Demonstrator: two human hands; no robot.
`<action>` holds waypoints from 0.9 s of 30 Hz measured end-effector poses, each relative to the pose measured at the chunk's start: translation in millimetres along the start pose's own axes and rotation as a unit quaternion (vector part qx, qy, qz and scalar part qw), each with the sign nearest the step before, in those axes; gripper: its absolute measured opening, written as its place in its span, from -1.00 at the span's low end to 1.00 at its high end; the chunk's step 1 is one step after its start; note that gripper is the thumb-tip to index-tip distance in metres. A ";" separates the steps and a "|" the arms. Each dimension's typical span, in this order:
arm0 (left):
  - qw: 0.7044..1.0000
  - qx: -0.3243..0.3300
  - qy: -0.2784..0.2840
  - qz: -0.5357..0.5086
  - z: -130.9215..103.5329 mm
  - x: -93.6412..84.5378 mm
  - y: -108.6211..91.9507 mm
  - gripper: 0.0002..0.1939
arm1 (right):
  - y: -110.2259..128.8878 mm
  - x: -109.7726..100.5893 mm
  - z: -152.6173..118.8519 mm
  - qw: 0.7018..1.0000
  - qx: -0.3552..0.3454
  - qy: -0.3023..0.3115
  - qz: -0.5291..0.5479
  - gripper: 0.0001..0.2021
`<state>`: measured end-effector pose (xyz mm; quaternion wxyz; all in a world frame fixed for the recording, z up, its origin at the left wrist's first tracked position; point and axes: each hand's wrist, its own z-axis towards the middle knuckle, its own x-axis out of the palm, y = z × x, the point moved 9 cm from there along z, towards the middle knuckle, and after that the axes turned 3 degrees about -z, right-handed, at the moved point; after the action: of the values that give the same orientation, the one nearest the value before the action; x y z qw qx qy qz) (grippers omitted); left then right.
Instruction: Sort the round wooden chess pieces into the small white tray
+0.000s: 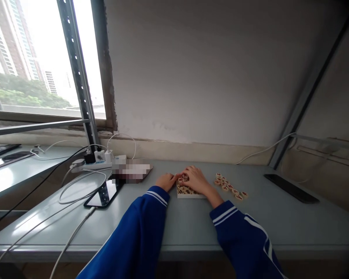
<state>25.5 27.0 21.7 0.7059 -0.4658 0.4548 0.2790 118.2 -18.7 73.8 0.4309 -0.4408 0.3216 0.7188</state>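
Near the middle of the desk sits a shallow white box [191, 196] with round xiangqi pieces [186, 191] lying inside. My left hand [165, 181] is closed at the box's upper left side, its thumb along the edge. From the right, my right hand [194, 179] reaches over the box with curled fingers. A single xiangqi piece [183, 178] is pinched between its thumb and fingers at the box's upper left corner. My right hand hides much of the box's right half. Several loose xiangqi pieces [229, 185] lie on the desk to the right.
On the left lies a phone [103, 193] with a white cable [72, 232] plugged in. Behind it are a power strip [97, 166] with chargers and a blurred-out object [136, 171]. A dark flat bar [291, 188] rests at the right. A wall [192, 77] backs the grey desk [192, 228].
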 end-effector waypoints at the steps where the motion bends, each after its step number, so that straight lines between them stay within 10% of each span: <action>1: 1.000 0.000 0.000 0.002 0.4 0.4 0.2 -0.33 | 4.2 3.0 0.5 1.000 -0.004 -0.001 -0.009 -0.73; 8: 0.999 0.004 0.025 -0.022 1.1 2.2 1.7 -0.37 | -48.5 -20.2 -24.8 0.995 0.089 -0.032 -0.027 -0.76; 15: 0.997 0.024 0.038 -0.062 0.6 1.5 0.4 -0.51 | -146.4 -0.3 -73.7 0.951 0.284 0.100 -0.063 -0.80; 27: 0.995 0.046 0.045 -0.083 1.7 3.7 0.8 -0.57 | -147.5 -17.2 -85.9 0.948 0.296 0.049 -0.105 -0.78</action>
<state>27.1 28.8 18.3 0.7260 -0.4812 0.4581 0.1775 286.2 -34.5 42.5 0.5990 -0.3593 0.4921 0.5196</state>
